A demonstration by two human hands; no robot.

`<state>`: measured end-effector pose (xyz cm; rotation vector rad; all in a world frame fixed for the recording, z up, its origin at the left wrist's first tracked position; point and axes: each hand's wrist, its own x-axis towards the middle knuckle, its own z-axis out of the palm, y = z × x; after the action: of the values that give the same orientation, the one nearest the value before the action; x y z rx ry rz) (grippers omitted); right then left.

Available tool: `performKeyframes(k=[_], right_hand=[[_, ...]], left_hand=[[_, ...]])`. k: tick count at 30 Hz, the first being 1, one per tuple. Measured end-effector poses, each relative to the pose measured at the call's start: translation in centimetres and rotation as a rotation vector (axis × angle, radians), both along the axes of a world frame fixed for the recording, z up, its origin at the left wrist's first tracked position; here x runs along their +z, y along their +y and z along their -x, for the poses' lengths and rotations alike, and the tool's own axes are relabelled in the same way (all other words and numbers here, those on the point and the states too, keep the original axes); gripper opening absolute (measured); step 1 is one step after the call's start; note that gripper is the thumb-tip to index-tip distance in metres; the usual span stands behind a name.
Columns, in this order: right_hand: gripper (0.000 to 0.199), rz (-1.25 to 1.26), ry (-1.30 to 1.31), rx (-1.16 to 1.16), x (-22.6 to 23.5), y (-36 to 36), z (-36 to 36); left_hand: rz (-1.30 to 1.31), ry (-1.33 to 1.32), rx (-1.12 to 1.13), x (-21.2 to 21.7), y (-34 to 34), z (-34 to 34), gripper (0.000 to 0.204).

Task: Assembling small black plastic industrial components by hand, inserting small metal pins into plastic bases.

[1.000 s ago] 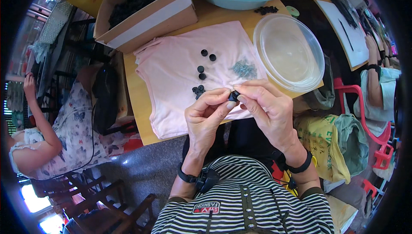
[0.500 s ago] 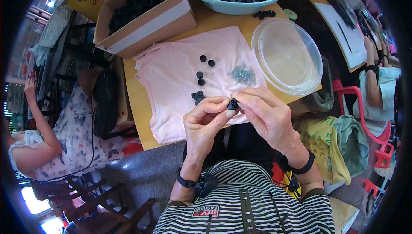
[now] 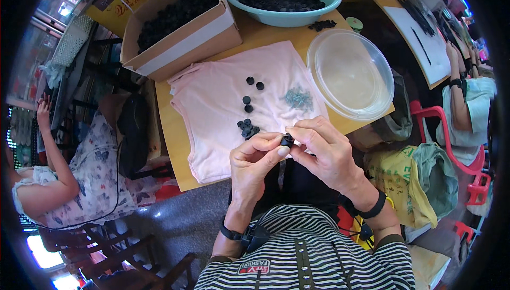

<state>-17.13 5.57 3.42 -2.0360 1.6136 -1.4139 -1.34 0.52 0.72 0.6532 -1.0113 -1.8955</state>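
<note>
A small round black part (image 3: 287, 140) is held over the near edge of the pink cloth (image 3: 204, 106). My left hand (image 3: 252, 158) pinches it from the left between thumb and fingers. From the right, my right hand (image 3: 328, 154) closes its thumb and fingertips against the same part. Whether those fingertips also hold something tiny is hidden. Just left of my hands lies a cluster of small black pieces (image 3: 247, 129). Farther up the cloth sit several round black caps (image 3: 247, 100). A loose heap of small silvery, screw-like pieces (image 3: 299, 99) lies on the right side of the cloth.
A cardboard box (image 3: 186, 40) and a light-blue basin (image 3: 265, 19), both filled with black parts, stand at the table's back. A clear round plastic lid or tray (image 3: 350, 106) rests at the right. One person (image 3: 79, 173) sits left, another (image 3: 470, 109) right.
My view has shifted slightly, so the table and cloth sit a little lower in the picture. Both hands keep their grip on the black part, with only small finger movement.
</note>
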Motion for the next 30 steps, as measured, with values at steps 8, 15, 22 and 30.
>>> performKeyframes(k=[8,15,22,30], right_hand=[[0.032,0.083,0.050,0.012,0.0,0.5,0.2],[0.029,0.088,0.019,0.085,0.7,0.4,0.8],[0.028,0.136,0.121,0.078,1.8,0.1,0.5],[0.028,0.081,0.048,0.027,0.7,1.5,0.3]], left_hand=[[-0.048,0.039,0.018,-0.9,1.1,0.3,0.016],[-0.156,0.219,-0.008,-1.2,1.6,0.7,0.015],[-0.160,0.271,0.002,-0.8,1.5,0.7,0.014],[-0.197,0.229,-0.032,-1.1,2.0,1.3,0.014]])
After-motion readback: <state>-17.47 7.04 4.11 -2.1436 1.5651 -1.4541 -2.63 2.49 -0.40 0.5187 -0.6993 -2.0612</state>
